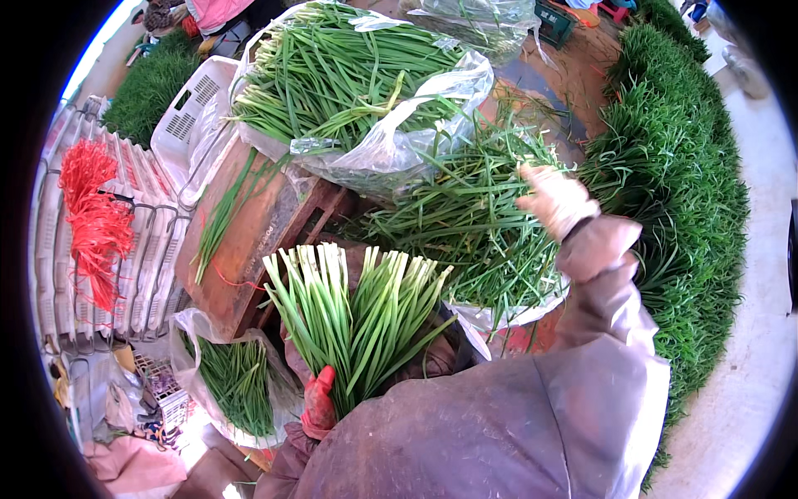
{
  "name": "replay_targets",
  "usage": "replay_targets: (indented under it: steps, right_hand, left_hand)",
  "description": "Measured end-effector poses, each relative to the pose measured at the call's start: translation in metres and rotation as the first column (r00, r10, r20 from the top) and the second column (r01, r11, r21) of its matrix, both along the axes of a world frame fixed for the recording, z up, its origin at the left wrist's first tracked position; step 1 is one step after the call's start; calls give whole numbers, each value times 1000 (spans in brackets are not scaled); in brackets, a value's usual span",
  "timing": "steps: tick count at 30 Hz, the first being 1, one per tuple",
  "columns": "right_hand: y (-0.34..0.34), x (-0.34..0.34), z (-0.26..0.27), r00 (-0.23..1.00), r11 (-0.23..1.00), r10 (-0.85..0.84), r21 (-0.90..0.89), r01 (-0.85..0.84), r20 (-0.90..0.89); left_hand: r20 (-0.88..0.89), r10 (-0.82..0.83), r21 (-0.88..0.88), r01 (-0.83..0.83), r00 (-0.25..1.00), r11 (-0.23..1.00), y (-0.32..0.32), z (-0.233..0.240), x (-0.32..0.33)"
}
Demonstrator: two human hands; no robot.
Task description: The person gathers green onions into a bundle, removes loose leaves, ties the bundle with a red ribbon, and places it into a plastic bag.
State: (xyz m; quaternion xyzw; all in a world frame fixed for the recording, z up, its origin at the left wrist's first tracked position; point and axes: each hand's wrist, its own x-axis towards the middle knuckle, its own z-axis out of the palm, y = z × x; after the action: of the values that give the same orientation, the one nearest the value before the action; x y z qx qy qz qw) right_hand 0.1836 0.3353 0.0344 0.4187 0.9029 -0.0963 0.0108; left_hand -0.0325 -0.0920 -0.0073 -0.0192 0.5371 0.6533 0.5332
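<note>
A sheaf of garlic chives (368, 312) stands fanned out before my lap, pale cut ends upward. My left hand (319, 402), in a red glove, grips its lower left side; the lower leaves are hidden behind my dark sleeve and apron. My right hand (558, 196), in a pale glove and blurred by motion, reaches over a heap of loose chive leaves (480, 231). Its fingers look apart, with nothing visible between them. Ahead of me, a large clear plastic bag (399, 140) holds many chives (349, 68) laid in rows.
A wooden crate or bench (234, 249) carries a few stray chives. Left of it hang red plastic ties (96, 218) on stacked white crates (149, 249). Another bag of chives (240, 387) stands lower left. A long green chive pile (679, 218) lines the right. A person (218, 12) appears upper left.
</note>
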Motion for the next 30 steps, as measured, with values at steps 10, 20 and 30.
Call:
replay_targets:
  steps: [10, 20, 30]
  right_hand:
    - [-124, -102, -94, 636, 805, 517, 71, -590, -572]
    - [-4, 12, -59, 973, 975, -207, -55, 213, 103]
    - [-164, -34, -114, 727, 315, -544, -905, -286, -419]
  left_hand:
    - [-157, -158, -75, 148, 975, 986, -8, -10, -6]
    - [241, 59, -45, -50, 969, 998, -6, -24, -8]
    - [277, 29, -51, -16, 961, 999, -11, -31, -10]
